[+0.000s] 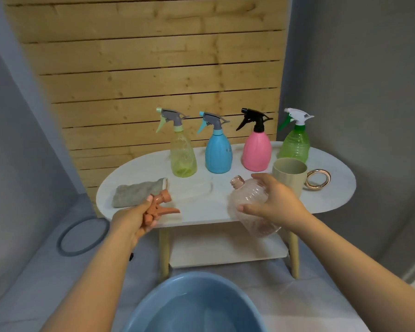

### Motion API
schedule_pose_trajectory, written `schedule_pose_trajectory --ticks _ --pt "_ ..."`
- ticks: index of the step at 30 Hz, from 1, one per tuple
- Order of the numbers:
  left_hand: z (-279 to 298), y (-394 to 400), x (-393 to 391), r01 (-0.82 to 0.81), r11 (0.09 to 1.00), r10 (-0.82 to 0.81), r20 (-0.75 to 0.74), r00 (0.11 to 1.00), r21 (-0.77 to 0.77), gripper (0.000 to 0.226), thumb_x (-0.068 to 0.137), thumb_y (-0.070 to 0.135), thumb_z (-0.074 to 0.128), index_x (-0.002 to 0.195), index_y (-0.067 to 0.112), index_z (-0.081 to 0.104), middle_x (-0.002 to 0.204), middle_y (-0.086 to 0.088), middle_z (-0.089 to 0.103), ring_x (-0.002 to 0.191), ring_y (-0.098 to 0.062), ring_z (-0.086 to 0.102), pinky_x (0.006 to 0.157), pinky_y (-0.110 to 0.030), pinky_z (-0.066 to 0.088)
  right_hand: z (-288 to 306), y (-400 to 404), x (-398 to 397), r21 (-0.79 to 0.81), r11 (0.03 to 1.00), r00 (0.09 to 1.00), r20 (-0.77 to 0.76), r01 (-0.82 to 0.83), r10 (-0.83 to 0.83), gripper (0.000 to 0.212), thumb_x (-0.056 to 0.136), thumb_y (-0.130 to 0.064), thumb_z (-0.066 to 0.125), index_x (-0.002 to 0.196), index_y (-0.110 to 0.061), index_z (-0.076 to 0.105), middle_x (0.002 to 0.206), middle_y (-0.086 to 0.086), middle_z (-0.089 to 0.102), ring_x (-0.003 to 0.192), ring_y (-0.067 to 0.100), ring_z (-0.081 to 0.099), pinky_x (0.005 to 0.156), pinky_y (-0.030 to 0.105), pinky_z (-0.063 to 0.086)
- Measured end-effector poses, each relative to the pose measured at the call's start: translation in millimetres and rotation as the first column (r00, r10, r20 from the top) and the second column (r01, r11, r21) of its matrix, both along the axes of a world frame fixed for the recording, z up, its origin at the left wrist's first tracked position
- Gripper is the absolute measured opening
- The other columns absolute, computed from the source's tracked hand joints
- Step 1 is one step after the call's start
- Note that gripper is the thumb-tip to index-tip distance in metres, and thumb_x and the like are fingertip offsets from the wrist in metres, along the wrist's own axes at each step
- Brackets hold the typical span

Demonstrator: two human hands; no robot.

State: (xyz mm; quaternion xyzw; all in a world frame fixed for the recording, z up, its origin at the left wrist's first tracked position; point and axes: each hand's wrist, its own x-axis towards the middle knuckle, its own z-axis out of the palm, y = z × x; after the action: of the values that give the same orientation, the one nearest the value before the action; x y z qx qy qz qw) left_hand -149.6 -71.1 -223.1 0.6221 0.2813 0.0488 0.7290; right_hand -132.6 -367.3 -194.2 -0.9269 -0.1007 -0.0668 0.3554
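My right hand (272,202) grips a clear pinkish ribbed spray bottle (247,202) with no head on it, tilted so its threaded neck points up and left over the white oval table (201,195). My left hand (135,218) holds the matching terracotta trigger spray head (161,206) above the table's front left edge, nozzle end up and trigger pointing right. The two parts are apart.
Along the back of the table stand a yellow-green (183,154), a blue (218,152), a pink (256,149) and a green spray bottle (295,142). A beige cup (289,173), a gold ring (318,179) and a grey cloth (139,191) also lie there. A blue basin (194,305) with water sits below me.
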Motion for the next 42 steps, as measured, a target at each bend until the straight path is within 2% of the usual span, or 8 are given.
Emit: schedule_pose_trajectory --ticks 6,12,17,20,27,31,37,42 --pt "-9 -53 17 0.092 0.994 -0.093 0.032 0.995 0.052 0.009 0.094 0.002 0.052 0.098 -0.002 0.058 0.085 -0.011 0.060 0.073 -0.018 0.058 0.070 -0.030 0.058 -3 14 2 0.132 0.991 0.999 -0.034 -0.004 0.008 0.085 0.066 -0.043 0.081 0.138 -0.023 0.039 0.130 -0.002 0.053 0.117 0.016 0.051 0.092 0.026 0.041" --pt "-31 -56 44 0.110 0.979 -0.115 0.022 0.993 0.172 0.016 0.069 0.017 0.051 0.077 0.006 0.060 0.088 -0.018 0.068 0.094 -0.031 0.061 0.099 -0.047 0.044 -2 16 9 0.191 0.982 0.997 -0.074 0.005 0.009 0.085 0.068 -0.046 0.079 0.138 -0.022 0.039 0.133 0.000 0.050 0.116 0.017 0.051 0.092 0.026 0.040" --pt "-1 -81 25 0.224 0.956 -0.229 0.006 0.973 0.191 0.037 0.083 0.005 0.043 0.116 -0.009 0.049 0.088 -0.012 0.074 0.095 -0.019 0.063 0.084 -0.026 0.040 1 13 12 0.266 0.964 0.995 -0.103 0.024 0.003 0.081 0.069 -0.046 0.078 0.136 -0.022 0.040 0.132 0.001 0.050 0.117 0.017 0.050 0.093 0.026 0.040" --pt "9 -97 12 0.247 0.915 -0.298 0.124 0.946 0.319 0.016 0.095 0.008 0.046 0.107 0.013 0.056 0.096 -0.006 0.073 0.076 -0.002 0.069 0.067 -0.019 0.042 2 12 10 0.338 0.941 0.994 -0.109 0.019 0.019 0.077 0.070 -0.046 0.077 0.135 -0.023 0.042 0.129 -0.002 0.051 0.115 0.014 0.050 0.093 0.024 0.041" --pt "24 -124 -6 0.584 0.783 -0.620 0.189 0.761 0.213 0.086 0.061 0.058 0.079 0.136 0.033 0.045 0.126 0.003 0.060 0.112 -0.011 0.060 0.093 -0.035 0.050 6 2 -5 0.508 0.858 0.979 -0.129 -0.070 0.156 0.078 0.067 -0.051 0.072 0.135 -0.025 0.046 0.128 -0.006 0.054 0.114 0.005 0.053 0.097 0.022 0.043" --pt "19 -138 -6 0.548 0.799 -0.592 0.160 0.790 0.247 0.109 0.041 0.052 0.090 0.137 0.034 0.042 0.123 -0.003 0.062 0.111 -0.015 0.061 0.100 -0.041 0.047 7 -14 -14 0.590 0.805 0.943 -0.223 -0.071 0.247 0.073 0.072 -0.054 0.065 0.138 -0.031 0.045 0.137 -0.006 0.050 0.124 0.006 0.047 0.103 0.025 0.038" --pt "24 -159 0 0.349 0.892 -0.427 0.279 0.860 0.289 0.071 0.069 0.024 0.081 0.129 0.032 0.044 0.108 0.009 0.057 0.094 0.004 0.055 0.070 -0.013 0.048 6 -63 6 0.172 0.929 0.932 0.101 0.328 -0.348 0.033 0.092 -0.028 0.055 0.125 -0.026 0.058 0.119 0.003 0.061 0.110 0.023 0.052 0.087 0.030 0.042" --pt "24 -173 8 0.249 0.912 -0.354 0.316 0.880 0.327 0.072 0.072 0.021 0.080 0.133 0.029 0.043 0.113 0.008 0.056 0.085 0.009 0.050 0.061 -0.008 0.042 -15 -95 33 -0.040 0.923 0.921 0.094 0.383 -0.378 0.039 0.095 -0.029 0.046 0.134 -0.030 0.050 0.144 0.001 0.040 0.125 0.026 0.032 0.102 0.031 0.028"
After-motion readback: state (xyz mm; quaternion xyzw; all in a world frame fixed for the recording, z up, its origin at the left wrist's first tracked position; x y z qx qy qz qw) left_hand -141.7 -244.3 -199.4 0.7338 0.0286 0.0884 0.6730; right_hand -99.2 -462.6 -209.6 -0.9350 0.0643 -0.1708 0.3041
